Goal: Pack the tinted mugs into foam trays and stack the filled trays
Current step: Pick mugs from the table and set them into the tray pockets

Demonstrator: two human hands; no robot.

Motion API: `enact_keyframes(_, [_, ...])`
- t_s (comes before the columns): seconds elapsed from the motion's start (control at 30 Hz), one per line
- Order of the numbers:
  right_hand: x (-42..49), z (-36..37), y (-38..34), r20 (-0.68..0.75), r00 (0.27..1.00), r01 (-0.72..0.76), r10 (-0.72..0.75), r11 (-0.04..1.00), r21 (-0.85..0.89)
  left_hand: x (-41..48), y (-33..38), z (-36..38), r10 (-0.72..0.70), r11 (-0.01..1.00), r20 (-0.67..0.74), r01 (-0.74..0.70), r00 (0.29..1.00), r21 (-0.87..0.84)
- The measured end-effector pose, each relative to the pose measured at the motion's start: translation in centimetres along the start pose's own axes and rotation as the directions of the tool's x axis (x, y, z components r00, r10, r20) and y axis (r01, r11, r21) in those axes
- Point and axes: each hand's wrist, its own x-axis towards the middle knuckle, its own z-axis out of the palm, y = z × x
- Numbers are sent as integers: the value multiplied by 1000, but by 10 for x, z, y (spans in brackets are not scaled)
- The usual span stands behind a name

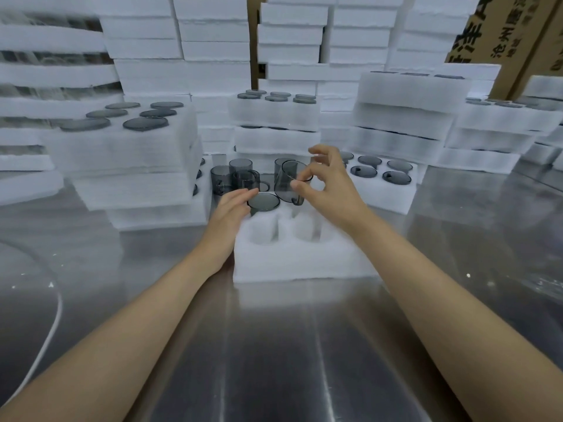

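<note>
A white foam tray point(298, 257) lies on the steel table in front of me. Two round pockets at its near side stand vacant. One grey tinted mug point(263, 202) sits bottom-up in a far-left pocket, and my left hand point(233, 213) rests on its side with the fingers around it. My right hand point(324, 184) pinches the rim of a second tinted mug point(286, 185), tilted over the far-right part of the tray. Several loose tinted mugs point(236, 175) stand just behind the tray.
Stacks of filled foam trays rise at the left point(128, 153), centre back point(274, 117) and right point(405, 117). An open filled tray point(380, 190) lies behind my right hand. Cardboard boxes point(505, 41) stand at the back right. A white cable point(51, 324) curves at the left.
</note>
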Motion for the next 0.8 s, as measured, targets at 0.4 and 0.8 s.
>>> enact_keyframes(0.4, [0, 3, -2, -68, 996, 61, -64, 997, -48, 1, -1, 0, -6, 1000, -8, 6, 1000, 1])
enact_keyframes(0.8, [4, 0, 5, 248, 968, -23, 36, 998, -54, 3, -4, -1, 12, 1000, 8, -12, 1000, -16])
